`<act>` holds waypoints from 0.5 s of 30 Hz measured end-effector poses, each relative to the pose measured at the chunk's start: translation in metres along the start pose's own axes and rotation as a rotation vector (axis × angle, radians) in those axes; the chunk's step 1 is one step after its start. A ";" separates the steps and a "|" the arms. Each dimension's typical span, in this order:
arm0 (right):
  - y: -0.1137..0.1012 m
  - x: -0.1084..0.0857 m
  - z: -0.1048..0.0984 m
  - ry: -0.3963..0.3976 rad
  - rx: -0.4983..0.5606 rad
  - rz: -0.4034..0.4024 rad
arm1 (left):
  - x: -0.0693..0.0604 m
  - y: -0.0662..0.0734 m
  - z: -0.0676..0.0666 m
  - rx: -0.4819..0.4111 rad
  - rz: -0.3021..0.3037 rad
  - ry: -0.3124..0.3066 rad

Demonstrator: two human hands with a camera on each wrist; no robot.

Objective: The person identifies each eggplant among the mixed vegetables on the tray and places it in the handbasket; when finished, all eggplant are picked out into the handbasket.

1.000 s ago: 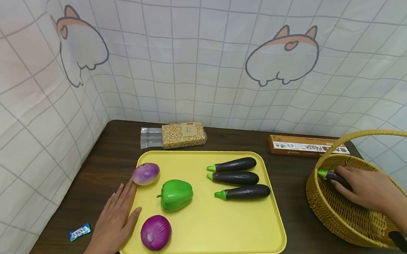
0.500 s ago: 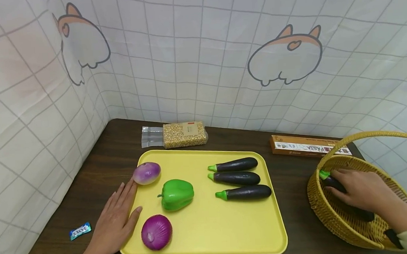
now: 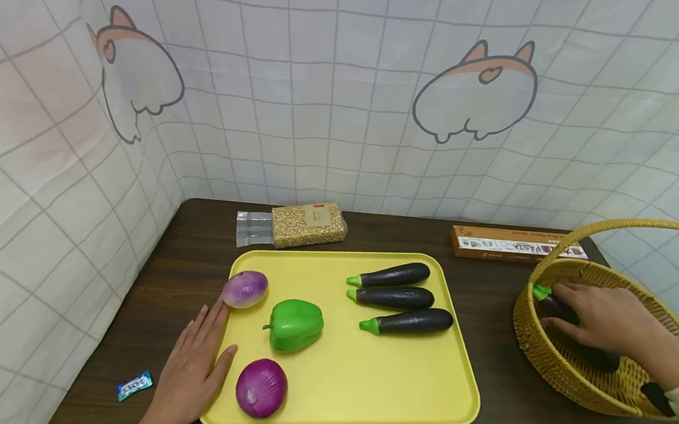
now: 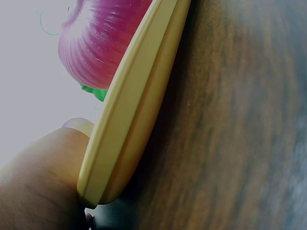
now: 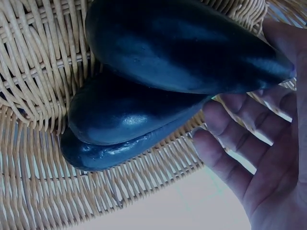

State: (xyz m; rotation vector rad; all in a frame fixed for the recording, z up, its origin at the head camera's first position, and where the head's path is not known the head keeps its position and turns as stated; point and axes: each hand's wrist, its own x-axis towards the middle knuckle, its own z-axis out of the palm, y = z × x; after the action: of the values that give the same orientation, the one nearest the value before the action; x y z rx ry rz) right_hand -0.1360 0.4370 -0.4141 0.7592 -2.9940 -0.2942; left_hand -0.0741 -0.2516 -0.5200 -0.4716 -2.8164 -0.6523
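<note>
In the basket [image 3: 534, 343] on the right, my right hand [image 3: 620, 318] has its thumb and fingers around the narrow green-stemmed end of a dark eggplant [image 3: 557, 309]. The right wrist view shows this eggplant [image 5: 177, 48] uppermost, with two more eggplants [image 5: 124, 112] beneath it against the wicker. Flat and with fingers extended, my left hand [image 3: 191, 370] rests along the left rim of the yellow tray [image 3: 356, 392]. Its fingertips are beside a purple-white vegetable [image 3: 245, 290]. The tray also bears a green pepper [image 3: 295, 325], a purple onion [image 3: 261, 388] and three eggplants [image 3: 414, 321].
Behind the tray lies a clear bag of yellow kernels [image 3: 308, 225]. A pasta box [image 3: 510, 242] is at the back right, close behind the basket, whose tall handle [image 3: 626, 223] arches over it. A small blue wrapper [image 3: 134, 386] lies left of my left hand.
Inside the basket, my right hand has shifted slightly left, and the dark rounded end of an eggplant now shows beneath it. My left hand has stayed on the tray's rim.
</note>
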 end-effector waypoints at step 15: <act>0.002 0.000 0.000 -0.023 0.012 0.015 | 0.000 0.000 -0.001 -0.009 0.002 0.002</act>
State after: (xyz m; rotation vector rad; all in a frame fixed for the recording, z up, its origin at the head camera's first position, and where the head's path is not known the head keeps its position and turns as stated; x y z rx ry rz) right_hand -0.1369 0.4388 -0.4137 0.7384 -3.0241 -0.2867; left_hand -0.0740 -0.2517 -0.5193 -0.4752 -2.8114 -0.6652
